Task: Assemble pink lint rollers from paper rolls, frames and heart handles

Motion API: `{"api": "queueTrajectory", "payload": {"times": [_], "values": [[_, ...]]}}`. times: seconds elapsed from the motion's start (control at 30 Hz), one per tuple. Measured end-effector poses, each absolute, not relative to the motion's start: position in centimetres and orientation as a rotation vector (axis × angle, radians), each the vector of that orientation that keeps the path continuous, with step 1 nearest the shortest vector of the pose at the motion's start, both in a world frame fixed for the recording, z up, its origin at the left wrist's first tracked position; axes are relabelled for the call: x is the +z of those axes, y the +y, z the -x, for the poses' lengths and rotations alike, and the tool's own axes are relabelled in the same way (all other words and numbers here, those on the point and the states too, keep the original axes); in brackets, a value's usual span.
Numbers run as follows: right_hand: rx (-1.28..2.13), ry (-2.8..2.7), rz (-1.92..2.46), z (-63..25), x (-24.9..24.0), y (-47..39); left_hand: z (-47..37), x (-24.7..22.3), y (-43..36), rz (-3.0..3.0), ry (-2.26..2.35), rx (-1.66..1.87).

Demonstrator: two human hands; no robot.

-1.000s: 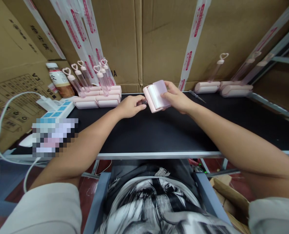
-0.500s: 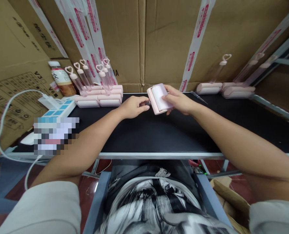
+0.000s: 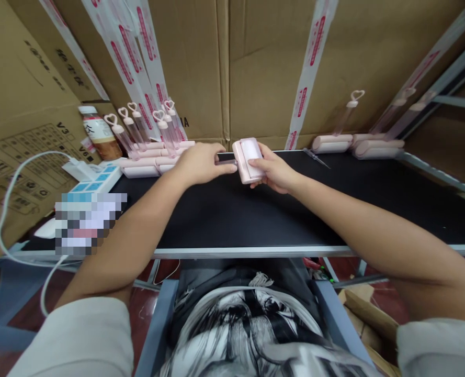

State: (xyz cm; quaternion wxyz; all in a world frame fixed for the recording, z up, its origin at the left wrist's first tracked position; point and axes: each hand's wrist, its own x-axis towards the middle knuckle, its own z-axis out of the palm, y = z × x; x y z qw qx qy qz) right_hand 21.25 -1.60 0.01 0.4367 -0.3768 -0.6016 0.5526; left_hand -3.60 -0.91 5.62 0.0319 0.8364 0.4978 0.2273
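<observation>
In my right hand (image 3: 273, 170) is a pink rounded case (image 3: 241, 162) with a pale, shiny panel, held above the black tabletop, thumb on the panel. My left hand (image 3: 201, 165) pinches a clear tube (image 3: 227, 163) at the case's left side; the fingers cover most of it. Whether the tube is joined to the case is hard to make out. Behind my left hand, several similar pink cases (image 3: 140, 168) stand close together, clear tubes with heart-shaped tops (image 3: 159, 116) rising from them.
More pink cases (image 3: 378, 150) with tubes stand at the back right, near a thin pointed tool (image 3: 316, 157). On the left are a drink bottle (image 3: 99, 133), a white power strip (image 3: 93, 183) with a cable and a blurred-out item (image 3: 91, 222). Cardboard (image 3: 263, 73) walls the back.
My left hand has moved left, away from the case, and more of the clear tube shows. My right hand has turned the case more upright and shifted slightly left.
</observation>
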Motion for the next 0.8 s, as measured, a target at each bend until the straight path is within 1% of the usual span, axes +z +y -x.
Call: {"api": "queueTrajectory", "payload": {"times": [0.07,0.13,0.23,0.33,0.47,0.57,0.67,0.8], "values": [[1.353,-1.431,0.912,-21.2,0.2,-1.6,4.5,7.1,-0.8,-2.421,1.637,1.004],[1.306,-1.405,0.902,-21.3,0.4,-1.5,5.0,8.1,-0.7,-2.093,1.653,1.170],[1.203,-1.436,0.878,-21.4,0.4,-1.5,4.6,8.3,-0.7,-1.752,1.576,1.068],[1.145,-1.476,0.838,-21.4,0.3,-1.6,3.6,7.9,-0.9,-1.739,1.463,1.077],[1.214,-1.491,0.693,-20.8,0.5,-2.2,3.5,8.7,-1.3,-1.735,1.430,1.108],[1.225,-1.531,0.588,-20.3,0.5,-2.6,4.7,10.4,-2.1,-1.736,1.495,1.105],[1.267,-1.556,0.608,-20.1,0.0,-2.7,6.4,12.7,-3.4,-1.816,1.586,1.179],[1.294,-1.582,0.680,-20.7,-0.8,-1.9,9.5,15.7,-5.3,-1.979,1.877,1.183]]}}
